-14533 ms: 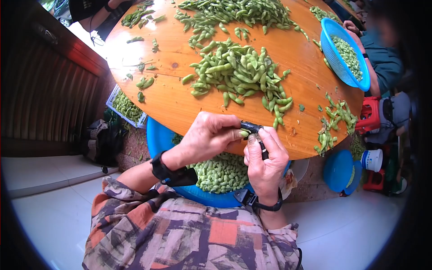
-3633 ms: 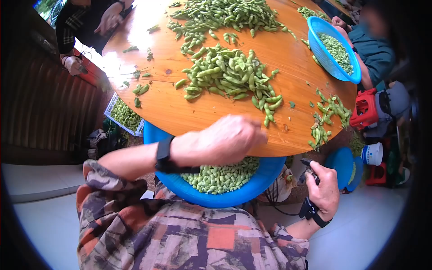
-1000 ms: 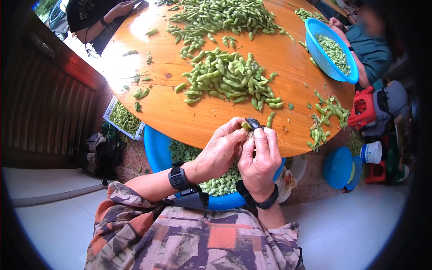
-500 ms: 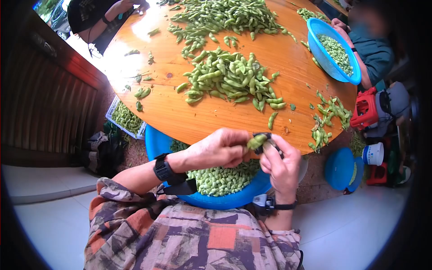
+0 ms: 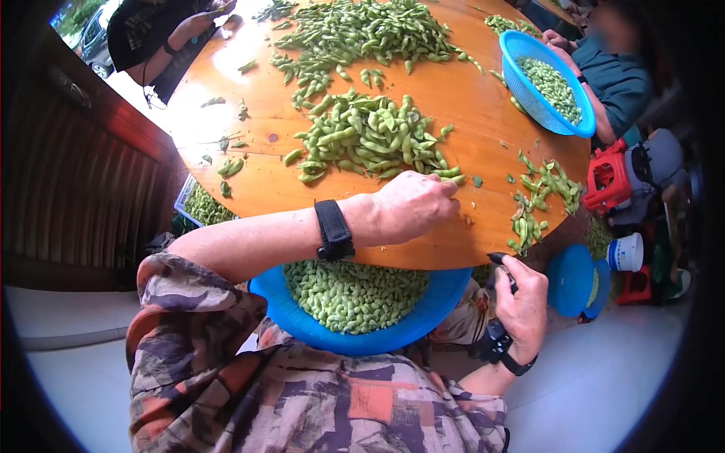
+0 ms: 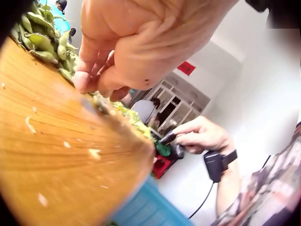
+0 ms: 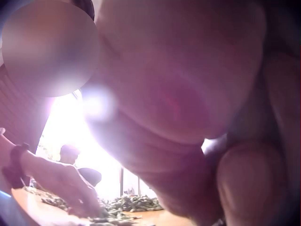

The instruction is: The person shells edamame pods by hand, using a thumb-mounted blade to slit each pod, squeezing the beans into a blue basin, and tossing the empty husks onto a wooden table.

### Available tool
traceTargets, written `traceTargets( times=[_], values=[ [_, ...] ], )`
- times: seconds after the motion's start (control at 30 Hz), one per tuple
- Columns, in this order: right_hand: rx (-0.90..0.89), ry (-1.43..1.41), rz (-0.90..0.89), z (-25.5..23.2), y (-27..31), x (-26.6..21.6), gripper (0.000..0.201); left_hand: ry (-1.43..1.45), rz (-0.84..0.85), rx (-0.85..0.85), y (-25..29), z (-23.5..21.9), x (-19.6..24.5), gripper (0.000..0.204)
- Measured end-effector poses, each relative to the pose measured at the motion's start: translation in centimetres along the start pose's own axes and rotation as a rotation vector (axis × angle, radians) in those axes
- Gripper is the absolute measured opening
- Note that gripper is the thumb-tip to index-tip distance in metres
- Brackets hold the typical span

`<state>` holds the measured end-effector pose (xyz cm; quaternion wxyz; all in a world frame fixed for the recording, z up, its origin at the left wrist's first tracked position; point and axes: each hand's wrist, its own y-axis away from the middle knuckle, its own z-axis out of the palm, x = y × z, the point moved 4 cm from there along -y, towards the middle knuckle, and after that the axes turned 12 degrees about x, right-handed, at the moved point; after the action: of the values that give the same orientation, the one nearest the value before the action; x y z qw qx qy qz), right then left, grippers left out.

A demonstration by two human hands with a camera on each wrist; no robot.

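Observation:
Curled over the near part of the wooden table, my left hand is beside the right end of a heap of green pods. In the left wrist view its fingertips meet at a small, blurred greenish pod and seem to pinch it. My right hand grips a small black tool off the table's edge, thumb and fingers curled round it. Below the edge, shelled beans fill a blue basin. The right wrist view is mostly blurred skin.
A larger pod heap lies farther back. A blue basket of beans stands at the right rim, with a person in teal beside it. Someone in dark clothing is at the far left. Loose pods lie right; red stool beyond.
My hands have parted. The left has gone forward over the table, where a lone pod lay; the right has moved right and down with the black tool. The pod between them is out of sight.

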<state>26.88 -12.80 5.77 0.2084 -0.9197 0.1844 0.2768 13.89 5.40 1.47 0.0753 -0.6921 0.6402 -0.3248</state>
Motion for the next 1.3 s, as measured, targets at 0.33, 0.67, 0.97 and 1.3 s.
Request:
traceTargets(
  times=[0.33, 0.67, 0.97, 1.3],
  values=[
    [0.114, -0.575, 0.297, 6.9, -0.9, -2.9, 0.020, 0.509, -0.500, 0.246, 1.7, -4.0, 0.6, 0.013],
    [-0.024, -0.944, 0.355, 9.6, -0.9, -6.0, 0.015, 1.100, -1.098, 0.252, 6.9, -4.0, 0.9, 0.010],
    [-0.075, -0.933, 0.327, 9.6, -1.1, -5.8, 0.012, 1.285, -1.140, 0.160, 7.7, -3.5, 0.9, 0.009],
    [0.027, -0.936, 0.379, 10.2, -0.7, -5.6, 0.012, 1.449, -1.167, 0.394, 7.7, -2.1, 2.1, 0.015]
  ],
)
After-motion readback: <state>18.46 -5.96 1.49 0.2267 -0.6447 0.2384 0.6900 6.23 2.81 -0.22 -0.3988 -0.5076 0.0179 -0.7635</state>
